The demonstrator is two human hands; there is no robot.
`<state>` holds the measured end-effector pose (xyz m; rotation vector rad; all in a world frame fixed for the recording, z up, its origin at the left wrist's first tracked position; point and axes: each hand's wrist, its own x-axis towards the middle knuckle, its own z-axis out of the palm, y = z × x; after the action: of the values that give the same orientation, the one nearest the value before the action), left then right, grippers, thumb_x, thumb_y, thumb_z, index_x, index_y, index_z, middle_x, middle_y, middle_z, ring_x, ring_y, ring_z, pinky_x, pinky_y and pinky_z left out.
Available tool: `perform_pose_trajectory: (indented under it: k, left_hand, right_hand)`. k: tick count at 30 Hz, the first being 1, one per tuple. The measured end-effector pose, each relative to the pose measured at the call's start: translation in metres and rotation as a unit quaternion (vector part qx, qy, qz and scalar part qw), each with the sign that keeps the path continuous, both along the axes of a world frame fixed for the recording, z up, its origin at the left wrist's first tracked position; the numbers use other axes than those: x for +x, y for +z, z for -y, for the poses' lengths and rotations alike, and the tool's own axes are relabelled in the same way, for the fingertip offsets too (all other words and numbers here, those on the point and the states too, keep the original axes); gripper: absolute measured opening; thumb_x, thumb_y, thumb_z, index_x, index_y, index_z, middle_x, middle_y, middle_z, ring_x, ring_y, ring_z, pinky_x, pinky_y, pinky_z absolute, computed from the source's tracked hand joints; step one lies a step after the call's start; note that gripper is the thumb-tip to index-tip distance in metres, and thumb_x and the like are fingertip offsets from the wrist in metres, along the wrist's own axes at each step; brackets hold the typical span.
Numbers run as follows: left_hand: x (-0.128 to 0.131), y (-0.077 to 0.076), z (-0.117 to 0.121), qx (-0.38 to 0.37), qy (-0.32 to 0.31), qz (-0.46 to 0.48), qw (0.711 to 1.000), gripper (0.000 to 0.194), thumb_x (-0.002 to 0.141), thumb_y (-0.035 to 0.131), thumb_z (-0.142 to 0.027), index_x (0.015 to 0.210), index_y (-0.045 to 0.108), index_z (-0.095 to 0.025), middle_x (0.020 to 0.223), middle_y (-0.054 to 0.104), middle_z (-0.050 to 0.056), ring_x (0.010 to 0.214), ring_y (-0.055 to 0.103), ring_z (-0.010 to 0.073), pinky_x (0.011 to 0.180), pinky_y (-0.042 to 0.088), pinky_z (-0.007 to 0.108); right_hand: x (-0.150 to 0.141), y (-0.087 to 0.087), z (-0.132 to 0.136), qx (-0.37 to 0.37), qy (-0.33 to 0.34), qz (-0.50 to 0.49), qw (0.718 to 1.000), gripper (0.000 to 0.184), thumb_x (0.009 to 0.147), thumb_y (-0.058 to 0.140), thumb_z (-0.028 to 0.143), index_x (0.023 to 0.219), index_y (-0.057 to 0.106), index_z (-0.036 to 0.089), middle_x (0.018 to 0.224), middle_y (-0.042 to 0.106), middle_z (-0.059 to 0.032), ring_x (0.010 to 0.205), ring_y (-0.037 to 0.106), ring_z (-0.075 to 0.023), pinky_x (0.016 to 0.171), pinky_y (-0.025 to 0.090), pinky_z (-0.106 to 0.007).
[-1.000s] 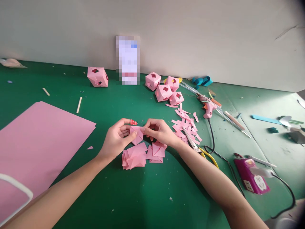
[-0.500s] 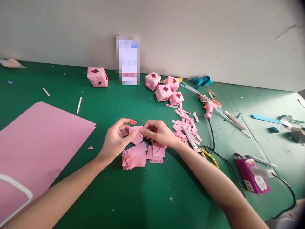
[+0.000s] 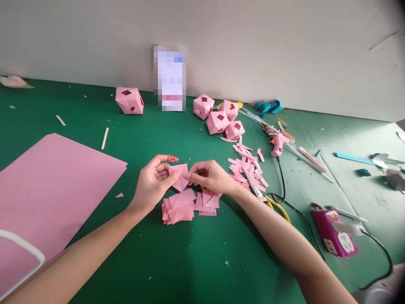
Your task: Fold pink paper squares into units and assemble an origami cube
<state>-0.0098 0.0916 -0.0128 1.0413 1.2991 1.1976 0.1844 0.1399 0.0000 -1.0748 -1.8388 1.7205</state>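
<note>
A small folded pink paper square [image 3: 180, 179] is held up between my two hands at the middle of the table. My left hand [image 3: 152, 179] pinches its left side, thumb on the front; one finger with a red wrapping sticks out above it. My right hand [image 3: 209, 175] has thumb and fingers closed at its right edge. Just below lie a fanned pile of pink paper squares [image 3: 179, 207] and a smaller stack of folded pink squares [image 3: 207, 204]. Several pink paper strips [image 3: 247, 164] are scattered by my right wrist.
Scissors [image 3: 259, 192] with yellow handles lie near my right forearm. Beyond are a pink glue gun [image 3: 278, 143] with its cord and a purple power socket [image 3: 337, 236]. Pink folded paper shapes [image 3: 217, 122] stand at the back. Large pink sheets [image 3: 63, 181] lie left; a blurred-out panel [image 3: 171, 80] leans on the wall.
The paper square and my left hand have shifted slightly left and up. My right thumb now lies at the square's right edge rather than over its face.
</note>
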Motion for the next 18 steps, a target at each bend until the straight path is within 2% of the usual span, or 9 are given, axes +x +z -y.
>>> perform_pose_trajectory:
  k: [5, 9, 14, 18]
  left_hand:
    - [-0.0003, -0.0008, -0.0008, 0.002, 0.008, 0.008, 1.000, 0.036, 0.076, 0.078, -0.028, 0.107, 0.061, -0.020, 0.077, 0.068, -0.002, 0.069, 0.066, 0.0131, 0.064, 0.054, 0.024]
    - [0.0019, 0.0021, -0.0002, -0.004, -0.017, -0.008, 1.000, 0.040, 0.076, 0.078, -0.029, 0.110, 0.058, -0.020, 0.080, 0.070, 0.000, 0.077, 0.071, 0.0171, 0.073, 0.060, 0.029]
    - [0.0035, 0.0049, 0.0007, -0.020, -0.042, -0.022, 0.999, 0.045, 0.075, 0.078, -0.028, 0.114, 0.057, -0.019, 0.084, 0.072, 0.002, 0.082, 0.073, 0.0192, 0.078, 0.061, 0.032]
    - [0.0027, 0.0028, -0.0007, -0.014, -0.025, -0.004, 1.000, 0.043, 0.075, 0.080, -0.028, 0.111, 0.058, -0.019, 0.081, 0.070, 0.000, 0.079, 0.072, 0.0174, 0.075, 0.061, 0.029]
  right_hand:
    - [-0.0011, 0.0027, 0.0008, -0.026, -0.023, -0.010, 0.999, 0.029, 0.086, 0.070, 0.044, 0.081, 0.062, 0.017, 0.068, 0.062, 0.0013, 0.055, 0.052, -0.0085, 0.048, 0.041, -0.020]
    - [-0.0011, 0.0006, 0.0004, -0.037, -0.059, -0.011, 0.997, 0.027, 0.093, 0.060, 0.044, 0.086, 0.056, 0.019, 0.066, 0.055, 0.0039, 0.049, 0.054, -0.0084, 0.044, 0.043, -0.019]
    - [0.0004, -0.0040, -0.0002, -0.015, -0.060, -0.014, 0.998, 0.031, 0.092, 0.063, 0.047, 0.085, 0.053, 0.019, 0.064, 0.055, 0.0049, 0.046, 0.055, -0.0080, 0.042, 0.041, -0.019]
    - [0.0004, -0.0035, -0.0025, -0.043, -0.068, -0.054, 0.995, 0.039, 0.089, 0.065, 0.055, 0.085, 0.058, 0.017, 0.069, 0.057, 0.0027, 0.051, 0.058, -0.0087, 0.043, 0.046, -0.019]
